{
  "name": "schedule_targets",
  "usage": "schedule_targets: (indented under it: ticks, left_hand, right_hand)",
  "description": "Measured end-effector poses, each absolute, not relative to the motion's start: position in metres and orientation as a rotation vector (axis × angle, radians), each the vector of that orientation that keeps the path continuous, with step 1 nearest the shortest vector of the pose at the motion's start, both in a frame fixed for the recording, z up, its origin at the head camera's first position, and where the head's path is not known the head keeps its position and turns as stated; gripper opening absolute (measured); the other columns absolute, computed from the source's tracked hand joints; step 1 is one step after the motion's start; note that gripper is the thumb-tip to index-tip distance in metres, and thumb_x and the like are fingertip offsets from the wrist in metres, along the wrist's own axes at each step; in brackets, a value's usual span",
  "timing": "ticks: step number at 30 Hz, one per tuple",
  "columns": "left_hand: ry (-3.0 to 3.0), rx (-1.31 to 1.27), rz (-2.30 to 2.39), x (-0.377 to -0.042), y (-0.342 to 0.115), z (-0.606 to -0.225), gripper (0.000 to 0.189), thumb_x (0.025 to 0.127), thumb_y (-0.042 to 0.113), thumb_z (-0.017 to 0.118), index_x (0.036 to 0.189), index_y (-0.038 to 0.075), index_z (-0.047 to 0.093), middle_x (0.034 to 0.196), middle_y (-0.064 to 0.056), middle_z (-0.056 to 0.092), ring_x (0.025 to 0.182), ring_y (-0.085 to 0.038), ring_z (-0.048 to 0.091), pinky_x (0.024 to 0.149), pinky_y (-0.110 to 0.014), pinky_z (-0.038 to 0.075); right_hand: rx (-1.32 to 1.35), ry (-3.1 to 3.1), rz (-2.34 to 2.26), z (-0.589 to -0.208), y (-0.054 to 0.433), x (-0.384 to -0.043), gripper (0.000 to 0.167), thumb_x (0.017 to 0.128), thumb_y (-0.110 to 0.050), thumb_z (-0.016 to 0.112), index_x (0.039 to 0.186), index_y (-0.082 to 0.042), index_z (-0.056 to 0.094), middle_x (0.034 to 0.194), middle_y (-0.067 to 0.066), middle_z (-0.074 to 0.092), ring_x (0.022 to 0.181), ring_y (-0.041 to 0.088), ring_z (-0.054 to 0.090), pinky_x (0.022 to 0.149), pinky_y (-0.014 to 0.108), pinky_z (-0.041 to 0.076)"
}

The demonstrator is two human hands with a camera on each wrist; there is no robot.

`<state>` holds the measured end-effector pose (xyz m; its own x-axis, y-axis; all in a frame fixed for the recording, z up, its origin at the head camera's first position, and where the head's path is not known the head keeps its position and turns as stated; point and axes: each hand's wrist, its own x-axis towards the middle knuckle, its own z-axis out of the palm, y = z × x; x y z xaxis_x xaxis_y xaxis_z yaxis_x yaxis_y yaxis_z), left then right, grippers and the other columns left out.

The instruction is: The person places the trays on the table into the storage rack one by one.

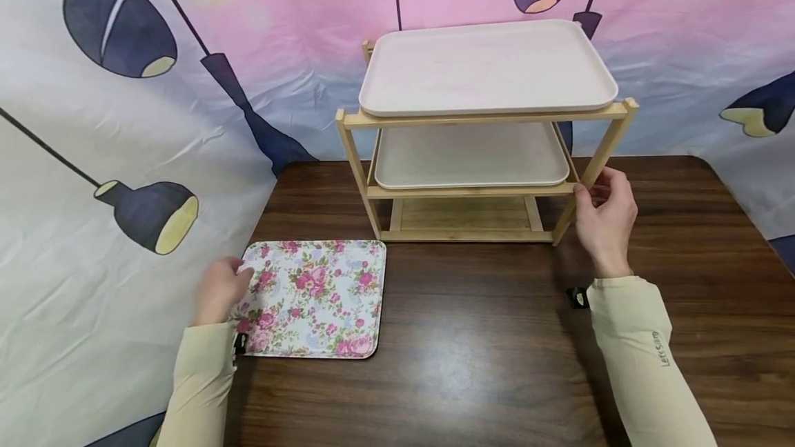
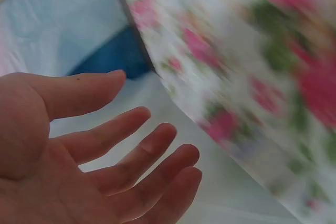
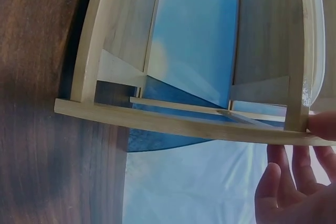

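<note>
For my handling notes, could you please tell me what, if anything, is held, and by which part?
The right grip holds the wooden rack by its right front post, at mid-height. The left grip, near the floral tray, holds nothing.

from here i make out a pink-and-green rose print over white on the left tray (image 1: 310, 299). to me the two far trays (image 1: 487, 69) look plain off-white, their rack (image 1: 472, 192) pale yellow wood. the table (image 1: 447, 399) is dark-grained brown, the far cloth (image 1: 298, 26) pink fading to blue with navy-and-yellow motifs (image 1: 118, 23), both sleeves (image 1: 642, 357) cream.
</note>
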<state>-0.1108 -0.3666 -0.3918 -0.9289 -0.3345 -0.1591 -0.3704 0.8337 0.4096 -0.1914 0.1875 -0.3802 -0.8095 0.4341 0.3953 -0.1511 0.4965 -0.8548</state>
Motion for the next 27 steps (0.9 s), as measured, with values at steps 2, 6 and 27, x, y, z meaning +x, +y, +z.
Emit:
schedule_targets:
  ticks: [2,6,27]
  left_hand:
    - [2.934,-0.574,0.621,-0.103,-0.375,-0.396,0.042,0.093,0.014,0.05,0.118,-0.02,0.054,0.109,-0.037,0.058,0.089,-0.043,0.058,0.071,-0.05,0.048]
    - [2.894,-0.6,0.548,-0.095,-0.384,-0.4,0.042,0.092,0.012,0.049,0.116,-0.022,0.054,0.111,-0.04,0.056,0.089,-0.045,0.058,0.071,-0.051,0.048]
    - [2.854,-0.596,0.656,-0.086,-0.403,-0.415,0.044,0.083,0.002,0.043,0.119,-0.022,0.049,0.112,-0.041,0.054,0.087,-0.043,0.056,0.065,-0.043,0.048]
  right_hand:
    - [-0.229,-2.173,1.314,-0.379,0.188,-0.191,0.032,0.093,-0.014,0.06,0.123,-0.001,0.057,0.103,-0.003,0.055,0.082,-0.011,0.047,0.072,0.012,0.039]
    - [-0.228,-2.187,1.316,-0.378,0.189,-0.191,0.032,0.094,-0.014,0.06,0.123,-0.001,0.057,0.105,0.001,0.056,0.082,-0.011,0.047,0.073,0.011,0.039]
    - [-0.196,-2.212,1.32,-0.377,0.19,-0.193,0.034,0.094,-0.013,0.06,0.125,-0.002,0.057,0.114,0.012,0.058,0.082,-0.011,0.047,0.072,0.01,0.04]
